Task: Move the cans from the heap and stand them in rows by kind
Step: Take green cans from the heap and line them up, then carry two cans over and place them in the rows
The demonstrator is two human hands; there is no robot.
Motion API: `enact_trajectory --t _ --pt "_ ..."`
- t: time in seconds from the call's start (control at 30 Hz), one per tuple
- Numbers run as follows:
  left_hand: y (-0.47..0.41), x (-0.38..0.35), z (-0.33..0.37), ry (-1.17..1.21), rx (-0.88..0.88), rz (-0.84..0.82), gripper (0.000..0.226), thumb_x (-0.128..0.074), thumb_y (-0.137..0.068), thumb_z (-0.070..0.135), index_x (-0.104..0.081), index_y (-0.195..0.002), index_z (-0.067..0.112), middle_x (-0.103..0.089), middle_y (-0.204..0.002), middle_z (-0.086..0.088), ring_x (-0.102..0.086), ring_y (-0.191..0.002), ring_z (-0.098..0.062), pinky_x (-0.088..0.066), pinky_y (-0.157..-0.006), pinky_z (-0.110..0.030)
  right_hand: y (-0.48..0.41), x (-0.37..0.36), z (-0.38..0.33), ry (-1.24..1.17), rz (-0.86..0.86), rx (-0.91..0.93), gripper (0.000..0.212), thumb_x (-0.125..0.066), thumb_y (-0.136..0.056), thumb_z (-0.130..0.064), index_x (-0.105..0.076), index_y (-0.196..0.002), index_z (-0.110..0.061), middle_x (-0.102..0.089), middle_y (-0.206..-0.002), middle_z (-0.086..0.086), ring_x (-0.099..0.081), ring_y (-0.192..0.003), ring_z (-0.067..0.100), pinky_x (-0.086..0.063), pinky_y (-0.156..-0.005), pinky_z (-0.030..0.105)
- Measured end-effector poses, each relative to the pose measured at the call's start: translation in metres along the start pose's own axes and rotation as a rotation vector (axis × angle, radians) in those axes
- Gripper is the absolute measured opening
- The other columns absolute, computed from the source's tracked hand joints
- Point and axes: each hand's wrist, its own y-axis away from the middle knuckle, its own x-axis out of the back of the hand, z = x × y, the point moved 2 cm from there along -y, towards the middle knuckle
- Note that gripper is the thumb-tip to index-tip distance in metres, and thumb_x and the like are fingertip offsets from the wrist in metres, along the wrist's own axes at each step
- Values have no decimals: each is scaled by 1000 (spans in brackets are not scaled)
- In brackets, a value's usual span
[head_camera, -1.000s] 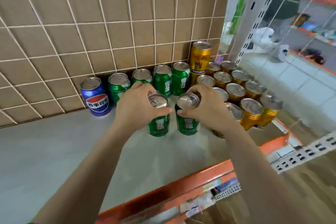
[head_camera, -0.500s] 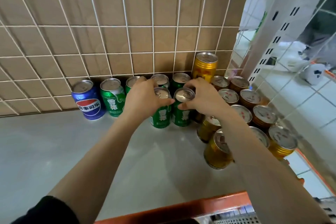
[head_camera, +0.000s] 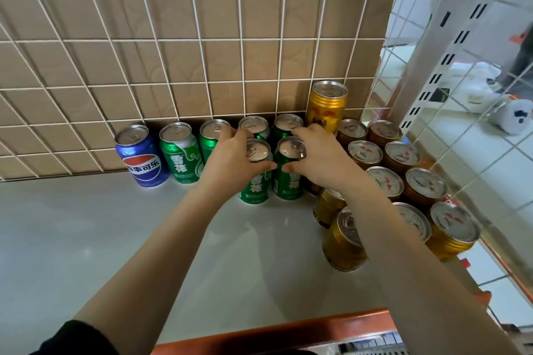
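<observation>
Two green cans stand side by side on the grey shelf (head_camera: pixel 86 239), just in front of the back row. My left hand (head_camera: pixel 233 161) grips the left green can (head_camera: pixel 255 181). My right hand (head_camera: pixel 320 158) grips the right green can (head_camera: pixel 290 179). Behind them, along the wire grid, stand a blue can (head_camera: pixel 141 157) and several green cans (head_camera: pixel 178 153). To the right several short gold cans (head_camera: pixel 424 184) stand in rows, with one tall gold can (head_camera: pixel 326 106) at the back.
A white wire grid with cardboard (head_camera: pixel 202 52) closes the shelf's back. A wire side panel and a perforated white upright (head_camera: pixel 450 46) bound the right. An orange lip (head_camera: pixel 288 331) runs along the front edge. Bare grey shelf lies left and front.
Both hands have carried the two green cans back toward the wire grid, up against the row of green cans. The camera has come closer and tipped down.
</observation>
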Motion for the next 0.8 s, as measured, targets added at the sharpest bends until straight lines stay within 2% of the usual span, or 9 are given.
enact_trajectory --t 0.1,0.27,0.4,0.53,0.67,0.8 --pt "7 -5 0 36 -27 49 78 -73 -75 42 -35 -139 16 -36 -137 -10 -47 -118 -29 -42 -90 -34 7 -1 -5 70 -6 31 88 -76 -75 -33 -25 -146 -19 -35 -143 8 -35 -130 32 -38 -101 42" --pt "11 -2 0 -17 -118 89 79 -73 -76 40 -32 -140 21 -42 -129 -8 -48 -116 -28 -45 -85 -38 22 -2 -14 149 42 66 95 -73 -77 -35 -12 -150 -26 -23 -152 5 -24 -135 35 -31 -106 45" --pt "28 4 -12 12 -128 107 83 -74 -74 40 -30 -142 21 -41 -136 -7 -43 -124 -28 -43 -93 -41 46 -10 -32 200 111 62 88 -68 -80 -38 -16 -148 -20 -18 -154 5 -17 -139 34 -21 -113 44" --pt "60 16 -36 -30 -125 135 79 -70 -80 36 -28 -145 20 -38 -141 -9 -39 -127 -31 -37 -101 -42 66 -34 -70 208 111 115 79 -64 -83 -40 -21 -146 -21 -20 -153 4 -16 -140 33 -17 -116 46" --pt "106 42 -84 -150 -53 185 73 -63 -84 41 -27 -145 23 -37 -142 -7 -38 -128 -30 -35 -103 -42 80 -75 -124 243 3 133 79 -59 -86 -46 -17 -148 -20 -15 -156 5 -11 -142 34 -13 -116 50" --pt "165 85 -155 -265 99 195 68 -57 -86 47 -28 -143 24 -33 -145 -8 -35 -130 -32 -28 -105 -43 98 -115 -189 235 -68 184 77 -57 -87 -47 -17 -148 -20 -14 -156 7 -12 -142 33 -15 -116 48"
